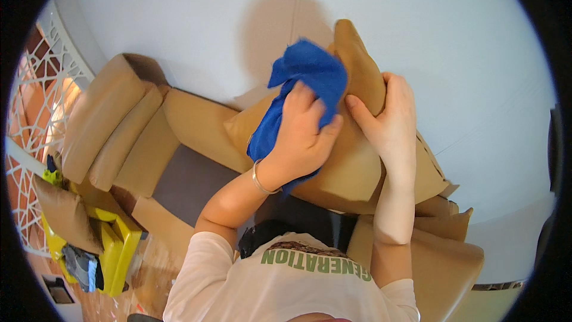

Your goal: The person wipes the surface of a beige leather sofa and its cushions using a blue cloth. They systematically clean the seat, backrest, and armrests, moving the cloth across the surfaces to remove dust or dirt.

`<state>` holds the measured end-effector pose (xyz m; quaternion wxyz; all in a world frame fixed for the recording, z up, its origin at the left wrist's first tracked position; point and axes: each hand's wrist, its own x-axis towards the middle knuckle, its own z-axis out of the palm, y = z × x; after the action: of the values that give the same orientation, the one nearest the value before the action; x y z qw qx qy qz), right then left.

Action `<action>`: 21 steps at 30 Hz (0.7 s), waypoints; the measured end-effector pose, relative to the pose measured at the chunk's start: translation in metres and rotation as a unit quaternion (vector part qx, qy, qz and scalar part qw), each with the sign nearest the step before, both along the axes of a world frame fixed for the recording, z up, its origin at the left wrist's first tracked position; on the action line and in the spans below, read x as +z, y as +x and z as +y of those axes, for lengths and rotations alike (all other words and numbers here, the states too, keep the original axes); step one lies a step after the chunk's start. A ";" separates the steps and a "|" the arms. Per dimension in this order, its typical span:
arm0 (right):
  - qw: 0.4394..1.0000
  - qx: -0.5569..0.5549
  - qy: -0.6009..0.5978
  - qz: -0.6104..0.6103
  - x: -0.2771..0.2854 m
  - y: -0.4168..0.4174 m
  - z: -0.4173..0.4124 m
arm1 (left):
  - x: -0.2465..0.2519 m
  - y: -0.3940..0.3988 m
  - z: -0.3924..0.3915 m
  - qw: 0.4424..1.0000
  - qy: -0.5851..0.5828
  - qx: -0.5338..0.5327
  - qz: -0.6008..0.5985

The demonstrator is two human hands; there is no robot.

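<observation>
A tan sofa cushion is tilted up in front of me, before the pale wall. My left hand, with a bangle at the wrist, grips a blue cloth that lies against the cushion's left side. The fingers are slightly blurred and partly hidden by folds of the cloth. On the right, my right hand clasps the cushion's upper edge, thumb on the near face and the other fingers behind it, out of sight.
The tan sofa with a dark seat base runs around me. A yellow chair at the lower left holds a brown cushion and some clothes. Behind it stands a white lattice screen.
</observation>
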<state>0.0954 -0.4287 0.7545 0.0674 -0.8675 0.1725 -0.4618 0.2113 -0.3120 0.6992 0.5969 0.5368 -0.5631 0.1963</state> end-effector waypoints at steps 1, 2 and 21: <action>1.000 -0.010 0.009 -0.006 -0.004 -0.008 -0.007 | 0.013 -0.004 -0.007 0.997 0.024 0.028 -0.073; 1.000 -0.019 0.018 -0.011 -0.009 -0.016 -0.012 | 0.020 -0.006 -0.019 0.997 0.026 0.010 -0.077; 0.967 -0.069 0.028 -0.245 -0.048 -0.105 -0.002 | -0.183 0.029 0.038 0.928 0.084 0.174 0.319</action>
<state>-0.0094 -0.4302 0.7063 0.0999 -0.7114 0.2232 -0.6588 0.2407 -0.2744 0.5164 0.6544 0.7085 -0.2553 0.0676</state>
